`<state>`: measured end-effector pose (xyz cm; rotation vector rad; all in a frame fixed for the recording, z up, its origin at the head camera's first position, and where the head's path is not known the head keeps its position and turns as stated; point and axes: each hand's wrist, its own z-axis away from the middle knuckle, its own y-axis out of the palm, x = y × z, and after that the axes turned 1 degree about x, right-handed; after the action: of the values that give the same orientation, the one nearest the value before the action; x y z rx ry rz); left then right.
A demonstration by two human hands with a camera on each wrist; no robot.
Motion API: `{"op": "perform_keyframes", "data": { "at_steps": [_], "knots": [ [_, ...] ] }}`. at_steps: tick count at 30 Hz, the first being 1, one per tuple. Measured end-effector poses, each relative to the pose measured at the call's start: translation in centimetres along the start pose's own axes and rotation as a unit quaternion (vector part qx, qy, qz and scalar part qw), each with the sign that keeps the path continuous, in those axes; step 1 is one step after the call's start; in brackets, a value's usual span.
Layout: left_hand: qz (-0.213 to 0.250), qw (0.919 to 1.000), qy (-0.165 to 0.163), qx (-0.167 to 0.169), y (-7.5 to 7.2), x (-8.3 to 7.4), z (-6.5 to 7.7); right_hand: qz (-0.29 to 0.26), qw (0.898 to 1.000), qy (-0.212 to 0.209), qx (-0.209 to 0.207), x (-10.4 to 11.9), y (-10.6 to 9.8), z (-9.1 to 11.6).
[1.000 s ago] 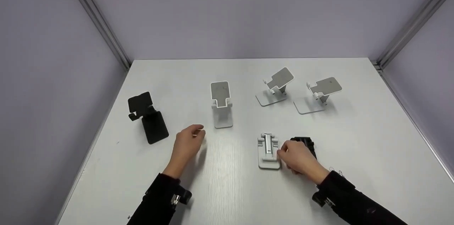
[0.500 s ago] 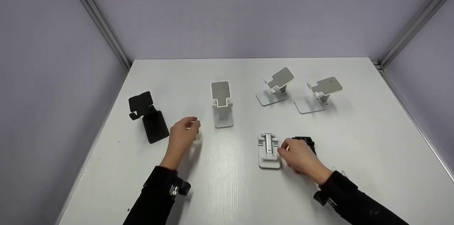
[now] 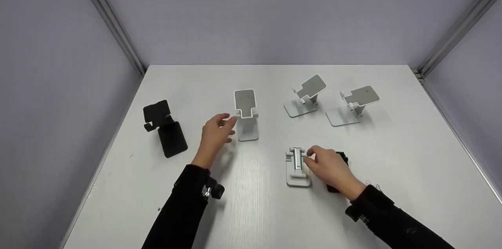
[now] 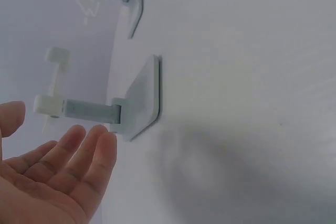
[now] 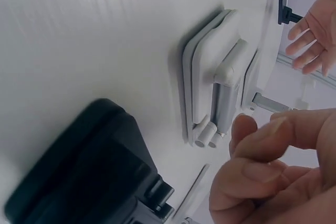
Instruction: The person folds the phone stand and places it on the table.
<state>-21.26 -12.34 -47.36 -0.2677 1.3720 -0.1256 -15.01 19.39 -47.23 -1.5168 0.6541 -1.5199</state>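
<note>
My left hand (image 3: 215,133) reaches to the left side of an unfolded white phone stand (image 3: 246,102), fingers spread and gently bent. The left wrist view shows the fingertips (image 4: 107,145) close to the stand's post, with nothing gripped. Over the front right of the table, my right hand (image 3: 328,166) hovers with loosely curled fingers and holds nothing. Beside its fingertips lies a folded white phone stand (image 3: 298,180). Beneath the right hand, partly hidden by it in the head view, is a folded black phone stand (image 5: 94,166).
Two more unfolded white phone stands, one (image 3: 311,86) behind and one (image 3: 361,96) farther right, stand at the back right. An unfolded black phone stand (image 3: 172,141) is at the left. Pale panels (image 3: 251,13) enclose the white table (image 3: 251,213).
My left hand first drew back slightly left, then moved forward and right to the middle white stand. My right hand has risen a little off the black stand, showing more of it.
</note>
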Motion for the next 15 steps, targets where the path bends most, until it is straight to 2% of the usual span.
{"op": "perform_keyframes", "data": {
  "at_steps": [6, 10, 15],
  "knots": [
    [0.075, 0.9966, -0.020, 0.028, 0.9, -0.6, -0.7, 0.016, 0.999, -0.029, -0.020, 0.2, -0.1, -1.0],
    [0.138, 0.9885, -0.036, 0.050, 1.3, -0.5, -1.1, 0.034, 0.997, -0.056, -0.042, 0.2, -0.1, -1.5],
    [0.183, 0.9796, -0.051, 0.064, 1.6, -0.6, -1.3, 0.038, 0.994, -0.088, -0.051, 0.2, 0.0, -2.2]
  ]
}}
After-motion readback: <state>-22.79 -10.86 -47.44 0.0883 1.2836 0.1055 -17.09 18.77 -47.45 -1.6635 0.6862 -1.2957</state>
